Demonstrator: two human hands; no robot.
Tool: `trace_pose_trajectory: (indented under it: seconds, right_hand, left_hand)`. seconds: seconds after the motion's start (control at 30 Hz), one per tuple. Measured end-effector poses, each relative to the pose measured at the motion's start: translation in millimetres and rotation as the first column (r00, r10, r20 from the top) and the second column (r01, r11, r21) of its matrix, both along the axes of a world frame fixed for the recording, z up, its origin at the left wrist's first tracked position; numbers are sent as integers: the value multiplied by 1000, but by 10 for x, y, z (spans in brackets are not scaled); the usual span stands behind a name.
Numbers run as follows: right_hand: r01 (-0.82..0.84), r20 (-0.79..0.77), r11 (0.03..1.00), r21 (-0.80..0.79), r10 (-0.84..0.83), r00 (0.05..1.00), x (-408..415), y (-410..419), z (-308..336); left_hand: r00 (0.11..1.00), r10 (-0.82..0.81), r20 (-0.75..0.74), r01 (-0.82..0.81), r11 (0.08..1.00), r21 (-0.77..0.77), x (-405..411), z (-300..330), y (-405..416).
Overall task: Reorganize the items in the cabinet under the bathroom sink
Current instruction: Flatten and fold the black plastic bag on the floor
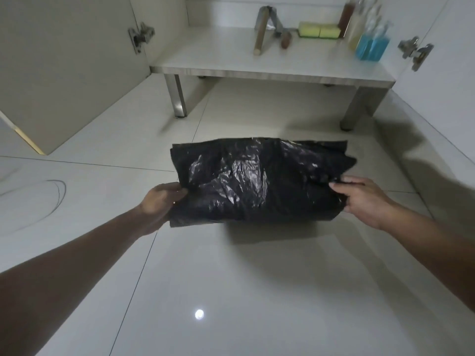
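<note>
A folded black plastic bag hangs spread out above the tiled floor, in front of the open cabinet. My left hand pinches its left edge, and my right hand pinches its right edge. Inside, on the cabinet's bottom shelf, stand a wooden-handled tool, a brush, yellow-green sponges, a brown bottle, a pale bottle and blue-liquid spray bottles.
The left cabinet door stands open, its hinge showing; another hinge sits on the right door. The cabinet rests on metal legs over a glossy white tile floor.
</note>
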State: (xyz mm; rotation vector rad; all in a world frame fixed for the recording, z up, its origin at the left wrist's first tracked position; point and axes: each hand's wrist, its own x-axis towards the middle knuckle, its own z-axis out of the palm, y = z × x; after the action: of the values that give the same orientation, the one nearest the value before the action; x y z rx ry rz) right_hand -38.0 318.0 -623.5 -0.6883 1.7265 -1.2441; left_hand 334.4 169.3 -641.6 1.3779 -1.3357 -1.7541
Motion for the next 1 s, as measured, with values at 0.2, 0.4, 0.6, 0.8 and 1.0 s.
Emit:
trace_pose_trajectory:
  seconds: [0.2,0.4,0.6,0.8,1.0]
  right_hand:
    - [1,-148,995,98,14,989,86,-303,-86]
    - [54,-400,994,92,-13,916,166,-508,-300]
    - [63,-472,998,13,-50,880,78,-984,-347]
    - [136,-490,990,30,-104,865,-34,-1487,-529]
    - [65,-668,981,183,76,740,156,-1496,-818]
  left_hand:
    - [941,331,71,-339,926,167,-184,-26,-104]
    - [959,184,215,-208,973,96,-123,-93,-128]
    - [922,339,185,-315,937,-148,-286,-88,-446]
    - [934,204,294,-220,975,22,-320,-374,-764]
    - [788,362,497,-320,932,-171,-509,-680,-656]
